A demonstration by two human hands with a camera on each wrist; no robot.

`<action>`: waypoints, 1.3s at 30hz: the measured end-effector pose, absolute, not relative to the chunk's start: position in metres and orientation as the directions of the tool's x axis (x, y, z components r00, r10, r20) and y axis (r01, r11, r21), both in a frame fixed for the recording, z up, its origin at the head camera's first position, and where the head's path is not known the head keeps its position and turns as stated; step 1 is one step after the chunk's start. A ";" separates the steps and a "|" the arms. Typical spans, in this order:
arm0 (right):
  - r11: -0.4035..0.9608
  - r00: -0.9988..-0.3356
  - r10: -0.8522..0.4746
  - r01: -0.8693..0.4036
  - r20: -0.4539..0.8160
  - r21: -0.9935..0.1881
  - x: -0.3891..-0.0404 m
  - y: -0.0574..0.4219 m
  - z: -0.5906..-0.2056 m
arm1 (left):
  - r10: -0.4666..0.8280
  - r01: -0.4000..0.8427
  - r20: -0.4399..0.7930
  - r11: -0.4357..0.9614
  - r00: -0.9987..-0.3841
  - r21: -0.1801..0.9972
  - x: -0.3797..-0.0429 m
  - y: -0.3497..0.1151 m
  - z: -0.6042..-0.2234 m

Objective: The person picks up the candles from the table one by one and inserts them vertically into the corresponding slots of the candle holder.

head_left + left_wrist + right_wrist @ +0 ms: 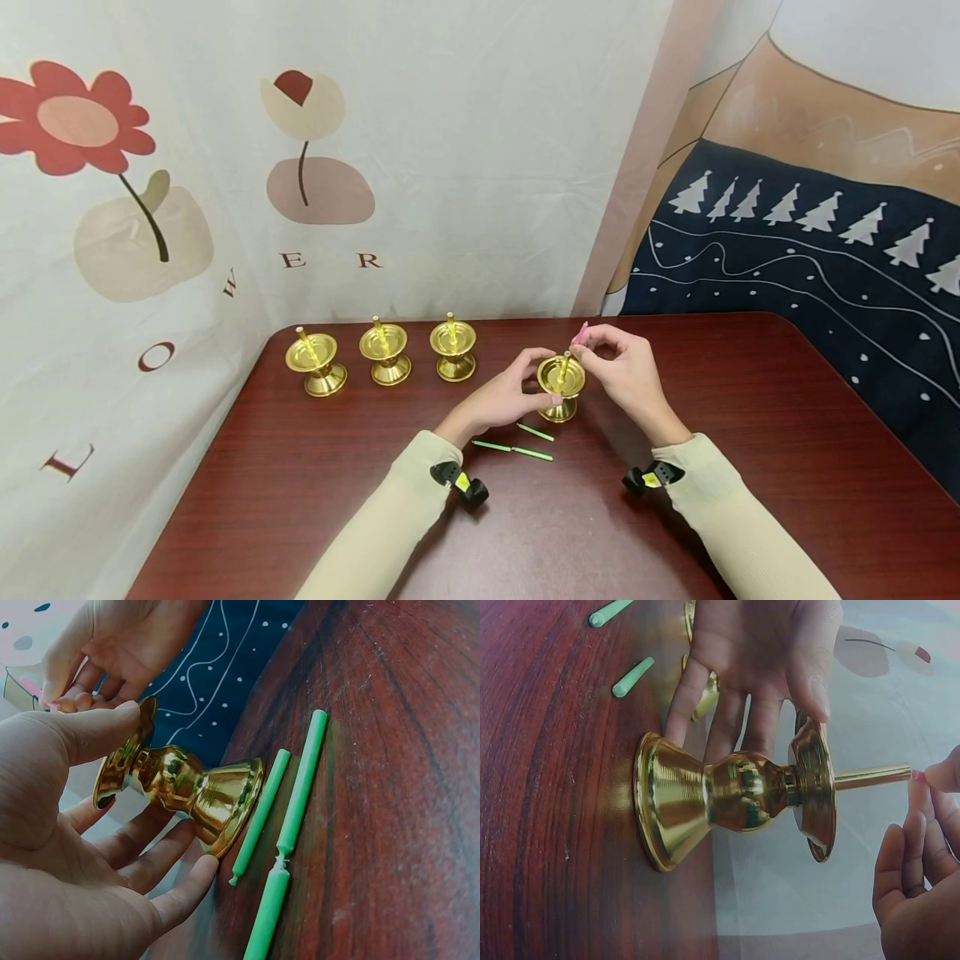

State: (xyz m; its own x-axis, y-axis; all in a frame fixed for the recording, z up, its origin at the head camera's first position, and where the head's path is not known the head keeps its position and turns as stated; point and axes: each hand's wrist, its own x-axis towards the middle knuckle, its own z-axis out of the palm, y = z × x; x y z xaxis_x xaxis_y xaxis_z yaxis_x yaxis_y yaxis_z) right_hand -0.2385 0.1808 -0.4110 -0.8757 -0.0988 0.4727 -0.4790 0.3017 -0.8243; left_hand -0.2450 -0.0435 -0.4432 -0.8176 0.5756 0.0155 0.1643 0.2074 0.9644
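A golden candle holder [559, 410] stands upright on the table, a thin tube rising from its dish. My left hand [504, 398] holds it by the dish, the thumb on the near rim and the fingers round the far side. At the tube's top, my right hand [628, 373] pinches a pink candle [581, 333] between thumb and fingertips. One end of that candle is at the tube's mouth in the right wrist view; whether it is inside is too small to tell. Three thin green candles [304, 780] lie beside the holder's base, nearer the person.
Three more golden candle holders [382, 343] stand in a row at the back left of the dark red table [570, 533]. Behind it hang a white cloth [465, 150] with printed flowers and a dark blue one [795, 258] with trees.
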 end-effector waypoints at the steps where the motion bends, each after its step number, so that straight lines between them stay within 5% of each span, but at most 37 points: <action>1: 0.307 -0.876 -0.101 -0.478 0.471 -0.823 -0.238 0.181 -0.411 | 0.576 0.166 0.016 0.208 -0.817 0.964 -0.245 -0.044 -0.443; 39: 0.351 -0.815 -0.190 -0.577 0.547 -0.738 -0.242 0.183 -0.413 | 0.593 0.187 0.032 0.202 -0.805 0.961 -0.247 -0.044 -0.445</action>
